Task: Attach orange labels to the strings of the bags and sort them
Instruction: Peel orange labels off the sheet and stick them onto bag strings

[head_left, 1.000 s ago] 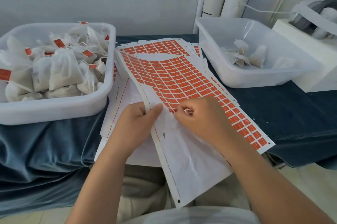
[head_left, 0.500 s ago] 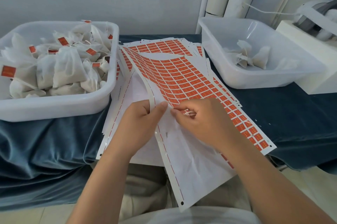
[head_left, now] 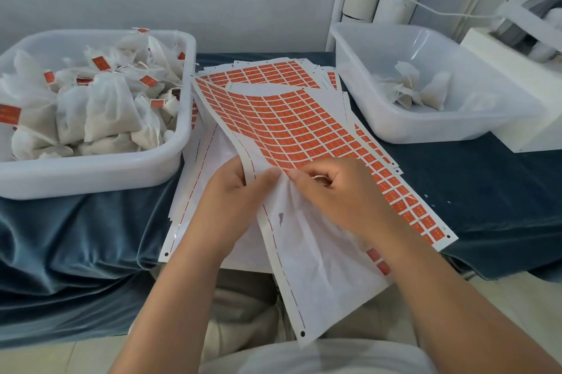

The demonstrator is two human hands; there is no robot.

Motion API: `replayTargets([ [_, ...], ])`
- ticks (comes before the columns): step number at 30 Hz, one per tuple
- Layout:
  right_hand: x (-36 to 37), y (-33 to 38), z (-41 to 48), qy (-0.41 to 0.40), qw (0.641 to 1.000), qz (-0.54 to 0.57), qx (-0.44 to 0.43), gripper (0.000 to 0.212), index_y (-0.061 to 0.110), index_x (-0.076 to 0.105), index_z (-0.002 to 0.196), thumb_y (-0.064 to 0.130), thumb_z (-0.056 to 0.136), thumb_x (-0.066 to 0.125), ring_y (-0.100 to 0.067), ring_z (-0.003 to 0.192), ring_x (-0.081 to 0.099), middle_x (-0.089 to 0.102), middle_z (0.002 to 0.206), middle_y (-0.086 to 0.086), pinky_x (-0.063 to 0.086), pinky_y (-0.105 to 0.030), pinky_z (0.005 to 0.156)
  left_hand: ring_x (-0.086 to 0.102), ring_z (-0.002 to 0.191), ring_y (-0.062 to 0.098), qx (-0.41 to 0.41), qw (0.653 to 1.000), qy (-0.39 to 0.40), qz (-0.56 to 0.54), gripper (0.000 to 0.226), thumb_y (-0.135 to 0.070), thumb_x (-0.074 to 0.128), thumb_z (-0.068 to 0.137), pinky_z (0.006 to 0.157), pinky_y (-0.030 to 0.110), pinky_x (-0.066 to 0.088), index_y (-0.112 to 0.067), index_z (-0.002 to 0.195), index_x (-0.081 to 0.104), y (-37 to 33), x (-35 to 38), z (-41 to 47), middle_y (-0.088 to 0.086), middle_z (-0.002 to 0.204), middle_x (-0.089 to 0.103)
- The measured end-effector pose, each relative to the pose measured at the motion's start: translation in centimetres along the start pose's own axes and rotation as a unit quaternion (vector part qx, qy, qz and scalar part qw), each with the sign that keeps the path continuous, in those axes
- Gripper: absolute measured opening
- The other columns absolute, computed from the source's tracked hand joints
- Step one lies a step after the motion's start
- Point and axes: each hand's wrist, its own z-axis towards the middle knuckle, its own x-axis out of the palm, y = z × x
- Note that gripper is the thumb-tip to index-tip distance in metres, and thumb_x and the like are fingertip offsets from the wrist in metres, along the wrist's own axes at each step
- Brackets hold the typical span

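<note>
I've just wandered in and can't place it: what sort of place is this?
Probably a small hand-packing workshop. On the blue-clothed table lie sheets of orange peel-off labels, a white plastic tub holds many tagged white mesh bags, and a second tub holds a few without visible tags.

Tubs (head_left: 91,174): two. Hands (head_left: 231,200): two. Label sheets (head_left: 304,124): several (stack, uncountable). Bags (head_left: 103,112): many.

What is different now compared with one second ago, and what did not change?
The left hand has bent the left edge of the top label sheet further upward and still pinches it. The right hand stays beside it, still pinching at the sheet where the orange labels begin. No label is visibly off. The left bin, the right bin and the bags stayed put.
</note>
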Motion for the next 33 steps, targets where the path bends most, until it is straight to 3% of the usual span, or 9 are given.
replayTargets([
  [4, -0.1, 0.1, -0.3, 0.004, 0.998, -0.054, -0.044, 0.019, 0.040, 0.073, 0.094, 0.056, 0.098, 0.063, 0.004, 0.091, 0.067, 0.073, 0.091, 0.026, 0.048, -0.010, 0.076, 0.073, 0.112, 0.007, 0.039, 0.999, 0.012, 0.026, 0.027, -0.022, 0.062, 0.106, 0.097, 0.039, 0.058, -0.038, 0.128, 0.069, 0.0, -0.1, 0.0, -0.019, 0.121, 0.076],
  [8, -0.2, 0.4, -0.3, -0.017, 0.993, -0.088, -0.083, 0.029, 0.036, 0.063, 0.071, 0.045, 0.098, 0.062, -0.007, 0.068, 0.064, 0.064, 0.068, 0.024, 0.043, -0.009, 0.062, 0.071, 0.116, 0.009, 0.043, 0.996, 0.011, 0.072, 0.029, -0.025, 0.063, 0.106, 0.103, 0.047, 0.057, -0.036, 0.132, 0.067, 0.2, -0.4, 0.2, -0.018, 0.124, 0.075],
  [19, -1.4, -0.6, 0.6, -0.080, 0.996, 0.026, 0.024, 0.030, 0.024, 0.074, 0.072, 0.034, 0.099, 0.064, -0.012, 0.066, 0.063, 0.068, 0.067, 0.009, 0.052, -0.026, 0.062, 0.072, 0.112, 0.008, 0.005, 0.996, -0.021, 0.082, 0.028, -0.033, 0.067, 0.103, 0.098, 0.048, 0.060, -0.038, 0.130, 0.064, 0.2, -0.7, 0.6, -0.021, 0.122, 0.074],
  [22, -1.4, 0.0, 0.5, -0.137, 0.984, 0.060, 0.092, 0.036, 0.030, 0.067, 0.065, 0.040, 0.099, 0.062, -0.010, 0.061, 0.061, 0.066, 0.065, 0.008, 0.053, -0.028, 0.062, 0.068, 0.116, 0.010, -0.003, 0.987, -0.096, 0.128, 0.048, -0.037, 0.073, 0.097, 0.100, 0.051, 0.059, -0.036, 0.140, 0.052, 0.3, -1.3, 1.0, -0.021, 0.129, 0.068],
  [24, -1.3, 0.7, 0.3, -0.154, 0.970, 0.117, 0.146, 0.028, 0.034, 0.073, 0.076, 0.045, 0.100, 0.062, -0.014, 0.076, 0.072, 0.074, 0.078, 0.013, 0.059, -0.029, 0.068, 0.065, 0.117, 0.012, 0.019, 0.972, -0.147, 0.183, 0.075, -0.034, 0.077, 0.093, 0.102, 0.049, 0.057, -0.038, 0.153, 0.033, 0.6, -1.4, 1.0, -0.015, 0.132, 0.064],
  [26, -1.3, 1.4, 0.1, -0.153, 0.951, 0.195, 0.185, 0.019, 0.048, 0.072, 0.084, 0.048, 0.100, 0.062, -0.012, 0.076, 0.075, 0.077, 0.082, 0.016, 0.059, -0.029, 0.064, 0.054, 0.132, 0.022, 0.071, 0.930, -0.193, 0.305, 0.095, -0.030, 0.081, 0.090, 0.110, 0.048, 0.046, -0.039, 0.160, 0.018, 0.9, -1.1, 0.6, -0.003, 0.145, 0.054],
  [29, -1.2, 2.3, 0.0, -0.146, 0.920, 0.271, 0.241, 0.020, 0.038, 0.072, 0.086, 0.051, 0.098, 0.064, -0.007, 0.056, 0.070, 0.075, 0.073, 0.012, 0.053, -0.031, 0.063, 0.047, 0.138, 0.018, 0.131, 0.892, -0.225, 0.369, 0.064, -0.046, 0.074, 0.094, 0.113, 0.041, 0.040, -0.036, 0.151, 0.045, 0.5, 0.2, 0.0, -0.008, 0.147, 0.052],
  [31, -1.0, 2.8, -0.1, -0.136, 0.912, 0.299, 0.244, 0.028, 0.030, 0.069, 0.077, 0.048, 0.099, 0.066, -0.007, 0.045, 0.055, 0.065, 0.061, 0.007, 0.048, -0.031, 0.061, 0.063, 0.115, -0.003, 0.091, 0.941, -0.156, 0.286, 0.042, -0.067, 0.059, 0.092, 0.095, 0.025, 0.054, -0.045, 0.127, 0.064, -0.4, 1.0, -0.1, -0.034, 0.121, 0.065],
  [33, -0.7, 3.2, -0.4, -0.125, 0.905, 0.341, 0.224, 0.036, 0.029, 0.066, 0.067, 0.041, 0.101, 0.065, -0.007, 0.045, 0.043, 0.054, 0.057, 0.002, 0.042, -0.027, 0.056, 0.068, 0.097, -0.013, 0.008, 0.992, -0.032, 0.120, 0.046, -0.074, 0.052, 0.082, 0.081, 0.016, 0.055, -0.043, 0.106, 0.075, -1.1, 1.8, -0.5, -0.039, 0.100, 0.072],
])
